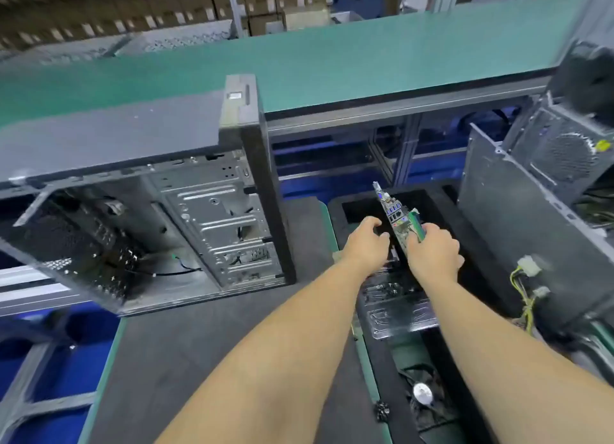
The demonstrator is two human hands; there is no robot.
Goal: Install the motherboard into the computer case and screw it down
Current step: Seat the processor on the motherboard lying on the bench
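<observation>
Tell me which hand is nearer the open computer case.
Left. The left hand is beside the motherboard, toward the computer case; the right hand grips the board's far side.

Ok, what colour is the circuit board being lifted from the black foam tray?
Green motherboard, seen edge-on in the head view.

The right hand [433, 256] hides the motherboard's [395, 216] lower edge; the second case [545, 191] beside it blurs, cut off.

We see dark grey work mat [212, 344], green-edged. Open computer case [159, 217] stands on it, left. Just right, black foam tray [471, 241] with bagged boards [398, 307] and cooler fan [423, 397] lying in it. Green conveyor belt [365, 65] behind.
</observation>
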